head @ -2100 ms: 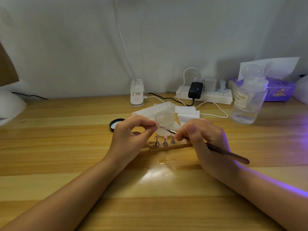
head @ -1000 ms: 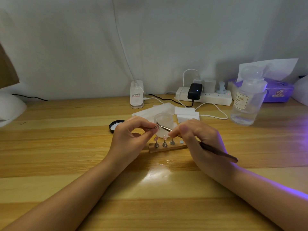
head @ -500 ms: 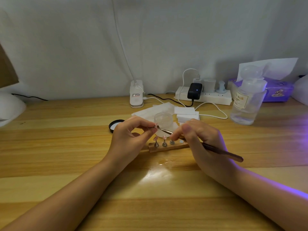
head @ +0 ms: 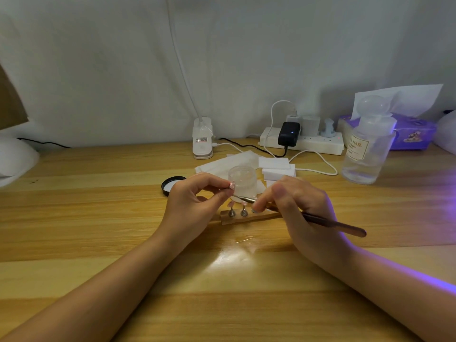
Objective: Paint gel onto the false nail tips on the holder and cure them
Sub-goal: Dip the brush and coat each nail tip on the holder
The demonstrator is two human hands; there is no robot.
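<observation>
A small wooden holder lies on the table with metal pegs carrying pink nail tips. My left hand pinches one pink nail tip between thumb and forefinger, lifted above the holder's left end. My right hand grips a thin brush like a pen, and its metal front end reaches to the pinched tip. An open clear gel jar stands just behind the hands.
The jar's black lid lies left of it. White wipes and foam pads sit behind. A clear bottle, power strip, tissue box and clip lamp base line the back. Violet light falls from the right.
My right hand has made small shifts with the brush against the pinched tip, its handle swinging slightly. My left hand has stayed in place holding the tip.
</observation>
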